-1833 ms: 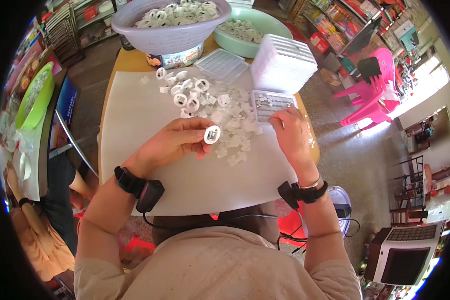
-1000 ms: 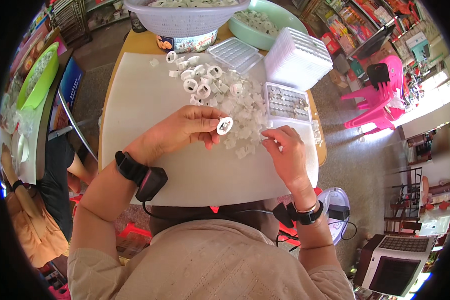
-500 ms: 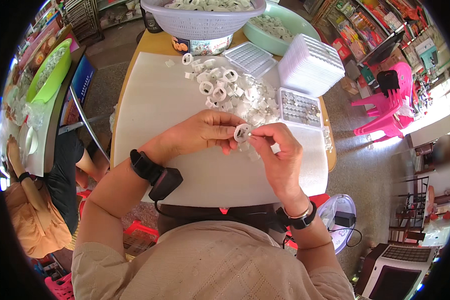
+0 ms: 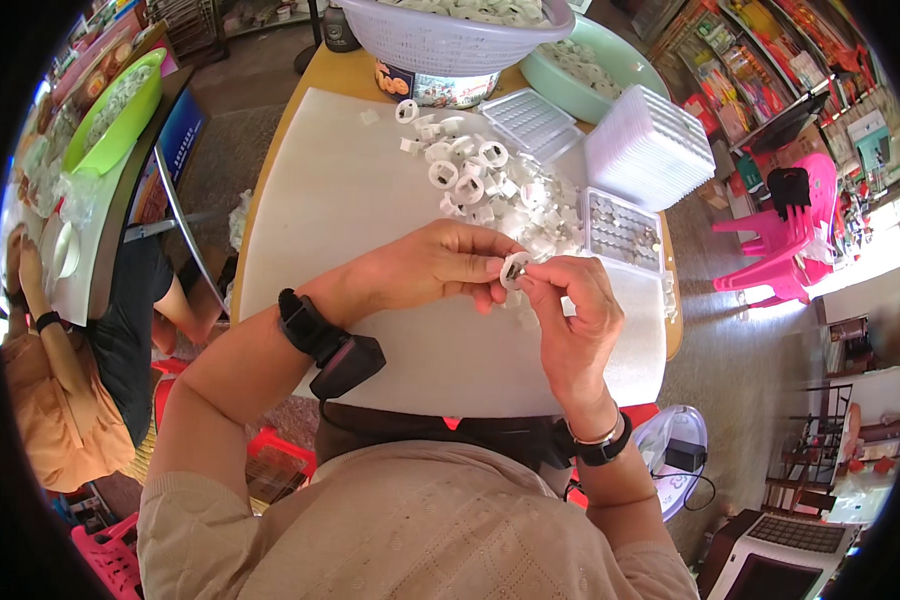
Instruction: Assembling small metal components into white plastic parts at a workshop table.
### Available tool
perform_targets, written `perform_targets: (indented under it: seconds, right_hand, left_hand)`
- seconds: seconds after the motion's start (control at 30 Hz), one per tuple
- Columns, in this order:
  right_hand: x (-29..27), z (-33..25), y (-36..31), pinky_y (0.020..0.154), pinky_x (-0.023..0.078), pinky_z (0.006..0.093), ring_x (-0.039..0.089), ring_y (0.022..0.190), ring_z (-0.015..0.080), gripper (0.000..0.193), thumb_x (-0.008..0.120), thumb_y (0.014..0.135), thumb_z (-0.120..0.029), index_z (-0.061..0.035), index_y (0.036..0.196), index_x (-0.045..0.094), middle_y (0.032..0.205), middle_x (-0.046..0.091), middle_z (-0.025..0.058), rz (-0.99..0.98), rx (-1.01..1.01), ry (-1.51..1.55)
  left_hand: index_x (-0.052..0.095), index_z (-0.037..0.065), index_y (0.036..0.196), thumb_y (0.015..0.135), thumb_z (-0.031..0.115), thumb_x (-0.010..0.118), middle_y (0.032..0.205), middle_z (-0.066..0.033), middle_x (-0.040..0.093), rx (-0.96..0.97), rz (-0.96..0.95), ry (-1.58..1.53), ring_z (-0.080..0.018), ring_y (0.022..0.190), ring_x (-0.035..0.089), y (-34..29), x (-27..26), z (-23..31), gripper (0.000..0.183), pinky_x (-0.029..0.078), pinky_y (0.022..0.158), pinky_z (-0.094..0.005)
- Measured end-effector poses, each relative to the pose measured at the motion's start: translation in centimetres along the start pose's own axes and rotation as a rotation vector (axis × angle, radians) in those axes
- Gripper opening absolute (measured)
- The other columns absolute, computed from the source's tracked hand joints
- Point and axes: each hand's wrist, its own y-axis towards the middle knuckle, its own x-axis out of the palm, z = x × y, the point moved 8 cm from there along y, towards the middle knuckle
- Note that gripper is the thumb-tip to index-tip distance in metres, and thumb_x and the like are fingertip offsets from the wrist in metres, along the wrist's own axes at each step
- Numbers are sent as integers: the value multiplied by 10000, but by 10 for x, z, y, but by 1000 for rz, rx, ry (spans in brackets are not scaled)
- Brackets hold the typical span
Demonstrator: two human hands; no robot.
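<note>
My left hand (image 4: pixel 455 265) pinches a round white plastic part (image 4: pixel 514 270) between thumb and fingers, above the near side of the work surface. Dark detail shows inside its opening, and the part is tilted partly edge-on. From the right, my right hand (image 4: pixel 578 310) has thumb and forefinger closed against the part's edge. Whatever lies between those fingertips is hidden. Just beyond both hands spreads a loose pile of similar white plastic parts (image 4: pixel 470 187). A clear compartment tray (image 4: pixel 622 262) holding several small pieces lies right of the pile.
A white sheet (image 4: pixel 320 180) covers the table. At the back stand a lavender basket (image 4: pixel 450 35) and a pale green basin (image 4: pixel 642 75), both with white parts. Clear trays (image 4: pixel 645 145) are stacked at right. On the left, another person's arm (image 4: pixel 55 330) rests near a side table.
My right fingertips have come in against the round part, and the small white piece seen between them is now hidden. The part has turned more edge-on. The whole view has shifted slightly.
</note>
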Motion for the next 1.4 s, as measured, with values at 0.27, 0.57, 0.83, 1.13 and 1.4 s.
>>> perform_targets:
  seconds: [0.27, 0.57, 0.83, 1.13, 1.4]
  right_hand:
    - [10, 12, 4, 606, 464, 311, 577, 744, 212, 129, 707, 755, 23, -39, 853, 650, 820, 622, 64, -179, 137, 8]
    - [6, 13, 0, 723, 481, 332, 565, 854, 241, 252, 729, 714, 29, -62, 944, 679, 947, 602, 90, -202, 26, 9]
    - [11, 10, 0, 719, 475, 340, 559, 852, 252, 231, 735, 712, 31, -42, 902, 626, 893, 584, 84, -231, -4, 12]
    - [19, 44, -7, 686, 492, 272, 611, 771, 169, 165, 680, 807, 2, -11, 961, 624, 931, 580, 78, -215, 299, 491]
    - [7, 10, -1, 688, 508, 318, 621, 783, 240, 256, 667, 772, 8, -21, 1023, 621, 969, 600, 117, -152, 22, 47]
  left_hand:
    - [532, -21, 1254, 973, 165, 530, 1013, -39, 603, 7, 8, 117, -117, 869, 582, 1, -2, -2, 337, 492, 757, -276]
    - [571, 0, 1212, 969, 237, 543, 918, -29, 598, -57, -31, 296, -107, 817, 577, -1, 9, 1, 341, 489, 764, -262]
    - [570, -6, 1212, 965, 211, 542, 898, -25, 593, -118, -65, 230, -110, 805, 578, -2, 8, -5, 330, 496, 765, -259]
    - [547, -35, 1216, 967, 170, 534, 979, -59, 620, -153, -33, 56, -141, 868, 620, 1, 0, -11, 323, 524, 798, -286]
    - [542, -17, 1231, 949, 183, 568, 986, -47, 629, -125, -15, 12, -118, 843, 618, 3, -3, -11, 346, 532, 718, -270]
